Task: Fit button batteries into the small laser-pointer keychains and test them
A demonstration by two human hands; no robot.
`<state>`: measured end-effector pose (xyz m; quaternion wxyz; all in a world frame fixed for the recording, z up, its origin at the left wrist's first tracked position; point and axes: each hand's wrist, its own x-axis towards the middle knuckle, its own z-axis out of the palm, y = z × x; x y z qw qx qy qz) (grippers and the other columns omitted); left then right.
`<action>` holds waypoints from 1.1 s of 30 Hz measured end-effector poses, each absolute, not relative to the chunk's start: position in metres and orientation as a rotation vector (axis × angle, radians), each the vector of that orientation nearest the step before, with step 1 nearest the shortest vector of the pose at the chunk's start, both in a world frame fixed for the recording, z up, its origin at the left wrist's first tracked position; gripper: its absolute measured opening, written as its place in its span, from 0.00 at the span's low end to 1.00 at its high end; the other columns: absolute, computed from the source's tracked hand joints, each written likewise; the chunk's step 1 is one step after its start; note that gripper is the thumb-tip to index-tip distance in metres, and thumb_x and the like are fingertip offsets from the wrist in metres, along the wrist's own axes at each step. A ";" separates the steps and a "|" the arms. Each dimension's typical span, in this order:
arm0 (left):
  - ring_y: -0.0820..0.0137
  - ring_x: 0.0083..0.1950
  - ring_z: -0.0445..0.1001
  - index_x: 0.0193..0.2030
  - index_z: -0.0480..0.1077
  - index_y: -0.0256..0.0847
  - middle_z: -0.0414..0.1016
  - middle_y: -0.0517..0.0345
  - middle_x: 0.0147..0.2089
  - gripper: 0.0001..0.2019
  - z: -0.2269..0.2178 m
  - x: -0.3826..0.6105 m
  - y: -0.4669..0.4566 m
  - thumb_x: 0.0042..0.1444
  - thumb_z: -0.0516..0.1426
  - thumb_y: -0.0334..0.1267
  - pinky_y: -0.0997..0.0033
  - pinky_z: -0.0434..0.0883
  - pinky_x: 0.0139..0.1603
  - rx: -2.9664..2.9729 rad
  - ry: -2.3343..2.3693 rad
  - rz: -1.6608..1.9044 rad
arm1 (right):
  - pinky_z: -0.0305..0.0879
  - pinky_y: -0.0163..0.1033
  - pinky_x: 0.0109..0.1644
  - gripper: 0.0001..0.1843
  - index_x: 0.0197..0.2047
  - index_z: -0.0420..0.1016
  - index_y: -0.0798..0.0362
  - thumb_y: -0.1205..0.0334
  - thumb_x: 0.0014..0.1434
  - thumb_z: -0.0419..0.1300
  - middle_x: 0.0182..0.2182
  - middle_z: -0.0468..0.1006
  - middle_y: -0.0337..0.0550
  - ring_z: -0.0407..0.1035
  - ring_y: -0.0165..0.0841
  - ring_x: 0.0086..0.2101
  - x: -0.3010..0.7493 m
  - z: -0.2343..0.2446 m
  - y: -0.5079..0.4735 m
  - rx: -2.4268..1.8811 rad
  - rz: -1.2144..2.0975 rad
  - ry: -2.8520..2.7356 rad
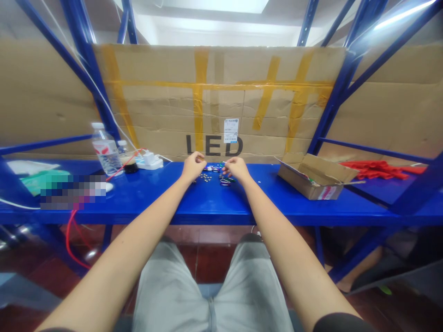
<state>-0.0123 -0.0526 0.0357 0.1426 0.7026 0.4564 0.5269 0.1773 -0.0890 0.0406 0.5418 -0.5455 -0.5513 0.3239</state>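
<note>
Loosely, the left hand curls half-closed, metal pieces at its four o'clock; the right hand pinches nearly closed, coloured loops at its seven. Whether they hold anything, I cannot tell.

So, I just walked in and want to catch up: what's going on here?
A person sits at a blue table, both bare hands at work over it. The left hand and right hand are apart, fingers curled; whatever they hold is too small to make out. Small pieces lie scattered between them. An open cardboard box stands off to the right.
</note>
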 end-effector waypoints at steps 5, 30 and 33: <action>0.62 0.42 0.77 0.43 0.81 0.40 0.82 0.53 0.39 0.15 0.033 -0.016 -0.047 0.53 0.55 0.33 0.64 0.71 0.49 2.087 1.341 1.386 | 0.63 0.28 0.19 0.09 0.30 0.65 0.54 0.74 0.58 0.60 0.22 0.77 0.38 0.71 0.27 0.19 0.179 0.038 -0.086 -1.323 0.730 -1.318; 0.49 0.59 0.66 0.49 0.80 0.48 0.79 0.48 0.53 0.21 0.009 0.014 -0.060 0.50 0.55 0.30 0.42 0.55 0.63 2.728 1.257 0.819 | 0.71 0.47 0.49 0.07 0.30 0.77 0.54 0.74 0.51 0.61 0.41 0.81 0.61 0.76 0.48 0.46 0.199 0.032 -0.084 -1.881 0.295 -1.338; 0.49 0.60 0.65 0.53 0.78 0.48 0.78 0.47 0.55 0.24 0.011 0.013 -0.063 0.50 0.54 0.29 0.43 0.55 0.62 2.770 1.269 0.710 | 0.70 0.52 0.53 0.08 0.36 0.78 0.55 0.73 0.51 0.63 0.45 0.80 0.63 0.75 0.51 0.49 0.201 0.027 -0.081 -1.940 0.293 -1.334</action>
